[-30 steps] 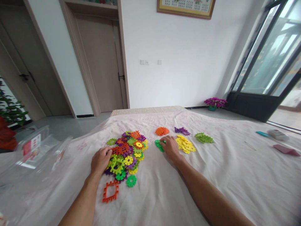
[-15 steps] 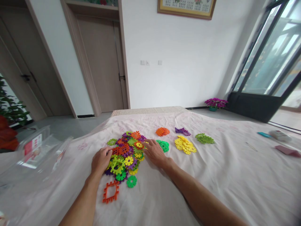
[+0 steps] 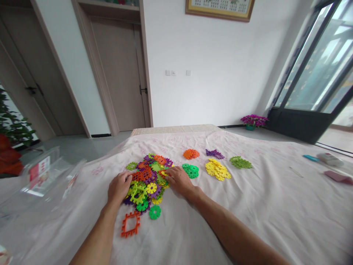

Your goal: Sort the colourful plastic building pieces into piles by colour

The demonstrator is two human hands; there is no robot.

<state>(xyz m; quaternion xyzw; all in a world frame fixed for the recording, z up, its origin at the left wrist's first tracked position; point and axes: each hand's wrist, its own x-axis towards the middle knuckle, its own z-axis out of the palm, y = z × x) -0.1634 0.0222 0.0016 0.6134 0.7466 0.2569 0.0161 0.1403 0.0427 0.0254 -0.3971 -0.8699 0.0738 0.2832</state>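
Note:
A mixed heap of plastic interlocking pieces (image 3: 149,176) lies on the cloth between my two hands: purple, orange, lime, yellow and green. My left hand (image 3: 119,187) rests against the heap's left side, fingers loosely bent beside an orange lattice piece (image 3: 145,174), with no piece visibly held. Reaching in from the right, my right hand (image 3: 179,179) has its fingertips closed on a yellow notched disc (image 3: 163,173) near the heap's top right. The fingers cover most of that disc. Nearer me lie a green notched disc (image 3: 154,212) and an orange square frame (image 3: 130,224).
Beyond my right hand are single-colour piles: orange (image 3: 191,153), green (image 3: 190,171), yellow (image 3: 217,169), purple (image 3: 214,154) and lime (image 3: 241,162). A clear plastic package (image 3: 41,184) lies at left. Small items, including a pink one (image 3: 338,176), lie far right on the pale cloth (image 3: 261,206).
My right hand has moved slightly left and down, its fingertips now over the yellow disc that was uncovered before. My left hand has stayed at the heap's side.

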